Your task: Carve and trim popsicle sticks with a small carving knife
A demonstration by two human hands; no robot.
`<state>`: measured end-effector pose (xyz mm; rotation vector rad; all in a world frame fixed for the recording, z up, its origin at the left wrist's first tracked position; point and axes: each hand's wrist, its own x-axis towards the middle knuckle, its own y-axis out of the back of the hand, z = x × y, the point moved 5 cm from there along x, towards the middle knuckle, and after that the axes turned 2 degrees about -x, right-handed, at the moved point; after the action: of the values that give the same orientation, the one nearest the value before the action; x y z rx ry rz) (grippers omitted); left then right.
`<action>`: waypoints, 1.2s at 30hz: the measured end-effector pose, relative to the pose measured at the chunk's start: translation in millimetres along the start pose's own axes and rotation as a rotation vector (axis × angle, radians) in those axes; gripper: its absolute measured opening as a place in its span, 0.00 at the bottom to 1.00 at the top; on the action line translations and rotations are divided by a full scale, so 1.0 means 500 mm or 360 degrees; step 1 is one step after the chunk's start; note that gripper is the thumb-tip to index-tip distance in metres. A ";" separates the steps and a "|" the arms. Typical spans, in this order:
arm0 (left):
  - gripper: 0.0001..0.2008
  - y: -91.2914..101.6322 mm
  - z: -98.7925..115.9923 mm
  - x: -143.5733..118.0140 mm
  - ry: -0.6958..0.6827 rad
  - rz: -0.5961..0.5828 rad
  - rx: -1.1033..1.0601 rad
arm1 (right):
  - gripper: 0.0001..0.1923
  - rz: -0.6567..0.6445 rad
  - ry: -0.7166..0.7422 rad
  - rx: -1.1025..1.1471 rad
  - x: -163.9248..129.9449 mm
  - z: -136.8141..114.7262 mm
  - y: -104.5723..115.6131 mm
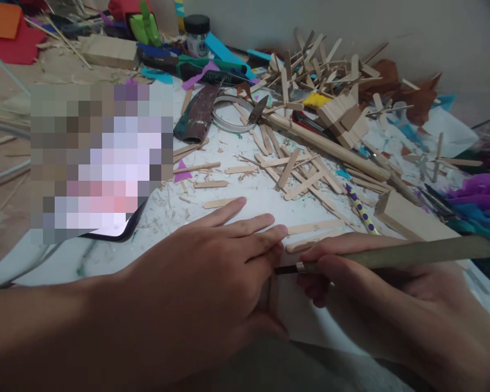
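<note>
My left hand [224,267] lies palm down on the white work surface, fingers stretched forward. Between its forefinger and thumb a thin wooden craft stick [273,294] is pinned, mostly covered by the hand. My right hand [375,288] is closed around a wood-carving chisel [408,253] with a long pale handle. Its narrow dark blade points left and its tip meets the stick beside my left fingers; the exact blade shape is unclear. Just beyond the fingertips lie two flat craft sticks, one [316,226] behind the other [310,240].
Left stands a lit phone [122,228], partly blurred out. A hammer [326,141], tape roll [234,114] and heaped craft sticks [310,71] fill the back. A wood block [412,215] and spotted strip [361,209] lie right. Shavings litter the surface.
</note>
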<state>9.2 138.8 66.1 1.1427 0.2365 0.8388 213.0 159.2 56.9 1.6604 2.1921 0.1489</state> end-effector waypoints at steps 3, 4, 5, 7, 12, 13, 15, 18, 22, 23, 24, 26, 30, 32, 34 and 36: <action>0.27 0.001 -0.001 0.001 0.0000 -0.0018 -0.0006 | 0.12 0.0058 0.0017 -0.0030 0.001 -0.012 -0.005; 0.27 0.002 -0.002 0.001 -0.0004 -0.0025 -0.0013 | 0.13 0.0100 0.0023 -0.0067 0.002 -0.018 -0.008; 0.26 0.002 -0.002 0.001 -0.0007 -0.0029 -0.0021 | 0.15 0.0142 0.0014 -0.0108 0.002 -0.024 -0.011; 0.26 0.004 -0.001 0.001 -0.0010 -0.0030 -0.0025 | 0.16 0.0209 -0.0027 -0.0155 0.002 -0.031 -0.017; 0.26 0.006 0.001 0.003 0.0003 -0.0011 0.0006 | 0.15 0.0315 -0.0032 -0.0212 -0.006 -0.035 -0.020; 0.25 0.005 0.001 0.004 0.0007 -0.0017 0.0008 | 0.14 0.0319 -0.0020 -0.0214 -0.007 -0.034 -0.019; 0.25 0.004 0.002 0.005 0.0006 -0.0035 -0.0001 | 0.13 0.0295 0.0000 -0.0206 -0.007 -0.032 -0.016; 0.26 0.003 0.003 0.004 0.0014 -0.0043 -0.0026 | 0.12 0.0142 0.0008 -0.0154 0.001 -0.022 -0.012; 0.25 0.003 0.000 0.003 0.0062 -0.0046 -0.0043 | 0.12 -0.0036 -0.0023 0.0103 0.011 -0.008 -0.010; 0.25 0.003 -0.001 0.003 0.0067 -0.0048 -0.0044 | 0.13 -0.0049 -0.0028 0.0124 0.012 -0.009 -0.011; 0.26 0.004 -0.001 0.003 0.0062 -0.0044 -0.0044 | 0.14 -0.0054 -0.0032 0.0099 0.013 -0.011 -0.013; 0.26 0.005 -0.002 0.003 0.0057 -0.0051 -0.0044 | 0.17 0.0004 -0.0026 -0.0032 0.012 -0.023 -0.017; 0.28 0.005 -0.001 0.006 0.0034 -0.0063 -0.0039 | 0.18 0.0165 -0.0041 -0.0193 0.003 -0.042 -0.023; 0.28 0.005 0.000 0.007 0.0021 -0.0043 -0.0029 | 0.18 0.0202 -0.0049 -0.0238 -0.001 -0.041 -0.024; 0.28 0.004 0.000 0.007 0.0014 -0.0032 -0.0018 | 0.17 0.0232 -0.0017 -0.0261 -0.003 -0.037 -0.020; 0.28 0.003 0.000 0.005 0.0014 -0.0036 -0.0020 | 0.15 0.0199 0.0019 -0.0185 0.001 -0.030 -0.018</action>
<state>10.3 140.8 67.8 1.1227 0.2506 0.8248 199.2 159.1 67.8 1.7350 2.0467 0.3148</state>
